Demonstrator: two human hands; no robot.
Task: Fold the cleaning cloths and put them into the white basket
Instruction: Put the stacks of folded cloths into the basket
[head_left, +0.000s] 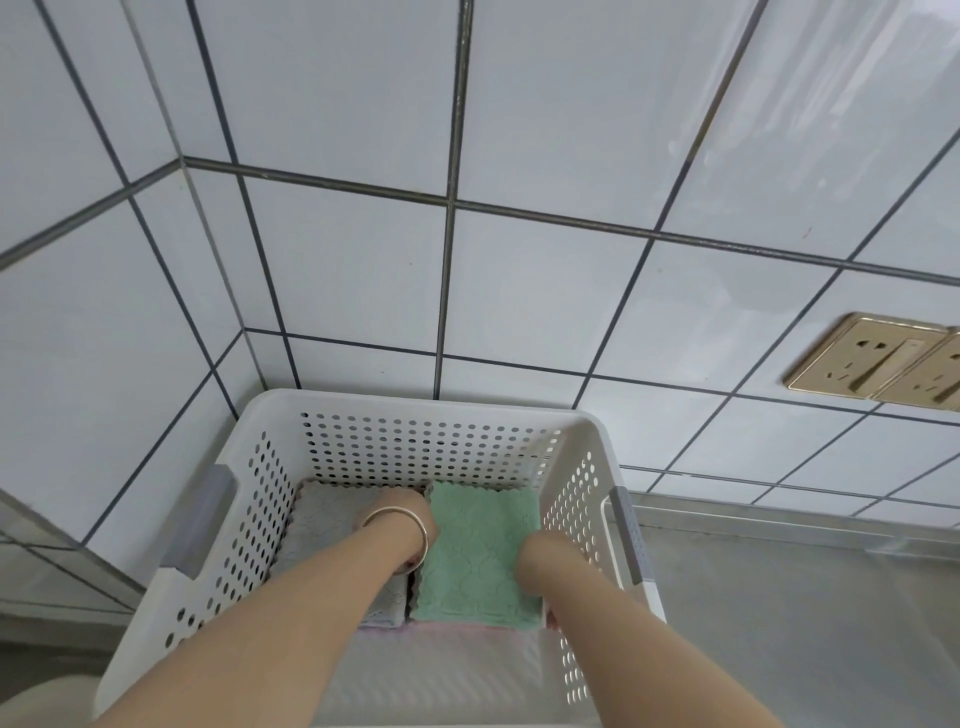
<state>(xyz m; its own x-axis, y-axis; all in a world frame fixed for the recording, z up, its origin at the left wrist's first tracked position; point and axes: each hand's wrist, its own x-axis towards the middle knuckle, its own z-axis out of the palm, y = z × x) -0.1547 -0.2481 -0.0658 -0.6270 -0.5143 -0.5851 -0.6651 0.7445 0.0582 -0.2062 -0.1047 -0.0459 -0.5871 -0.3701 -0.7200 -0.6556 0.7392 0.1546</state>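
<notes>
Left hand: we see our left hand (410, 525) reaching down inside the basket, at the left edge of the green cloth; the wrist and bangle hide most of it, with fingertips showing at the cloth's edge, and we cannot tell whether it grips.
Right hand: our right hand (527, 564) sits at the right edge of the green cloth, low in the basket; the forearm covers the fingers, so we cannot tell whether they are curled or straight.
Bangle: a silver bangle (415, 525) rings our left wrist.
Green cloth: the folded green cloth (475, 556) lies flat in the right half of the basket floor, between our two hands.
Grey cloth: a folded grey cloth (324, 525) lies flat in the left half, just beside the green one, partly under our left forearm.
Under layer: a pale pink edge (457, 627) shows beneath the near side of both cloths.
White basket: the white basket (415, 405), perforated with grey handles, stands on the counter (805, 613) in the corner.
Walls: white tiled wall (545, 291) with dark grout rises behind; gold sockets (878, 364) sit on it to the right.
</notes>
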